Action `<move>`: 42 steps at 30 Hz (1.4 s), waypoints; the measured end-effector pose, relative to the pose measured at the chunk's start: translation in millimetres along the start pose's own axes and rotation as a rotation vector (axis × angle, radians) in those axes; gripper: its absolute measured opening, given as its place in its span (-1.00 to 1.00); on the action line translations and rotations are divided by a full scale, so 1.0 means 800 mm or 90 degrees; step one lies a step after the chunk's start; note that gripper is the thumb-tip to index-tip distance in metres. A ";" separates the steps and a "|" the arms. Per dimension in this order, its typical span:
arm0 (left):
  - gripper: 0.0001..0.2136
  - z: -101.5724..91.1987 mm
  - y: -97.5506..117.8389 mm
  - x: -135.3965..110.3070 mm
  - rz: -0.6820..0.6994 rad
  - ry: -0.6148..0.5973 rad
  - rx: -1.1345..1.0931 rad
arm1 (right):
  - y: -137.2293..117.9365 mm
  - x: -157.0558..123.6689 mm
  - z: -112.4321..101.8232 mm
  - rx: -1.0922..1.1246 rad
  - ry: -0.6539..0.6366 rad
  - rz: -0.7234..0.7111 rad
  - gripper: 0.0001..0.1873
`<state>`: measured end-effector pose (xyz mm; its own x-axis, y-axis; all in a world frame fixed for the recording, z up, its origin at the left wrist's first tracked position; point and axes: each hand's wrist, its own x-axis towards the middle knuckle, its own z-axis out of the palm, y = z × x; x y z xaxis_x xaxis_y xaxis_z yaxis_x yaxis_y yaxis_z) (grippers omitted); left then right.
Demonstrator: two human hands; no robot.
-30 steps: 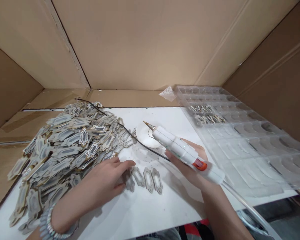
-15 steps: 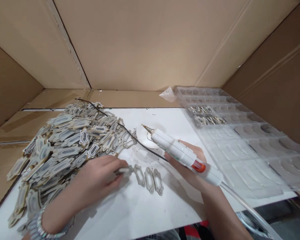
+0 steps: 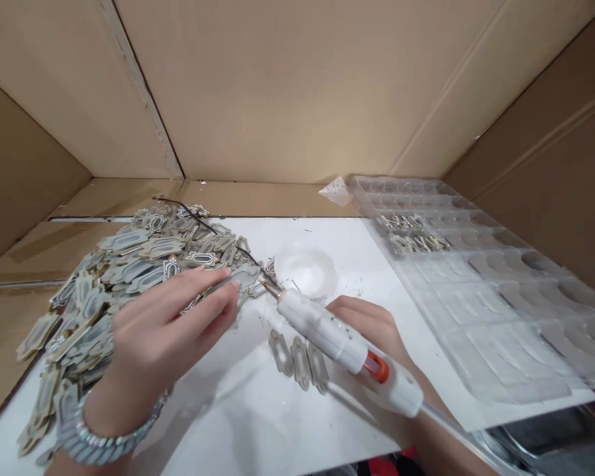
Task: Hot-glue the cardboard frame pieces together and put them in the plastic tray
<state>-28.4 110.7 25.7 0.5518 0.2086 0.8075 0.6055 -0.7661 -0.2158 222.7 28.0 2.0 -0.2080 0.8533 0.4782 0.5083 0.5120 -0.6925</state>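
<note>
My left hand (image 3: pixel 171 317) is raised above the white board, pinching one small grey ornamental piece (image 3: pixel 242 276) between thumb and fingertips. My right hand (image 3: pixel 371 327) grips a white glue gun (image 3: pixel 347 347) with an orange trigger. The gun's metal nozzle points left and nearly touches the held piece. Three more pieces (image 3: pixel 300 354) lie side by side on the white board (image 3: pixel 258 410), partly under the gun. A big heap of the same pieces (image 3: pixel 109 284) covers the board's left part. A bead bracelet sits on my left wrist.
A small white dish (image 3: pixel 306 271) stands behind the gun's tip. A clear plastic blister tray (image 3: pixel 480 284) with several filled pockets lies at the right. A thin dark wire (image 3: pixel 198 225) crosses the heap. Cardboard walls close in the back and both sides.
My left hand picked one piece off the row and lifted it. My right hand swung the glue gun down and left, bringing its nozzle to the piece.
</note>
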 end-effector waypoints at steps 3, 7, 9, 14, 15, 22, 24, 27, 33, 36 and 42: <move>-0.78 -0.001 0.002 -0.003 0.006 0.007 -0.010 | 0.004 0.000 0.005 -0.021 -0.008 -0.006 -0.81; -0.76 -0.002 0.005 -0.004 0.014 0.004 -0.035 | 0.006 0.000 0.008 -0.041 -0.018 0.003 -0.83; -0.76 -0.002 0.006 -0.004 0.014 -0.002 -0.034 | 0.006 0.001 0.009 -0.049 -0.024 0.013 -0.83; -0.73 -0.003 0.008 -0.004 0.018 -0.025 -0.021 | 0.004 0.001 0.009 -0.064 -0.039 0.032 -0.82; -0.73 -0.003 0.008 -0.004 0.021 -0.021 -0.022 | 0.003 0.002 0.009 -0.066 -0.044 0.033 -0.81; -0.72 -0.002 0.008 -0.008 0.047 -0.030 -0.017 | 0.000 0.003 0.009 -0.095 -0.043 0.030 -0.83; -0.73 -0.003 0.009 -0.008 0.053 -0.041 -0.013 | 0.000 0.002 0.011 -0.103 -0.035 0.034 -0.82; -0.74 -0.003 0.010 -0.006 0.054 -0.053 -0.004 | 0.002 0.000 0.015 -0.117 -0.026 0.036 -0.79; -0.77 -0.003 0.011 -0.005 0.050 -0.052 0.010 | 0.009 -0.006 0.023 -0.138 0.004 0.034 -0.78; -0.77 -0.002 0.010 -0.007 0.050 -0.049 0.011 | 0.008 -0.006 0.023 -0.139 0.005 0.032 -0.79; -0.79 0.000 0.008 -0.008 0.034 -0.039 0.010 | 0.007 -0.005 0.021 -0.128 -0.012 0.044 -0.78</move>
<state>-28.0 104.4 18.9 0.6178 0.2048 0.7592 0.5827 -0.7675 -0.2672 212.5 29.3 -13.1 -0.1807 0.8885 0.4219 0.6783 0.4232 -0.6007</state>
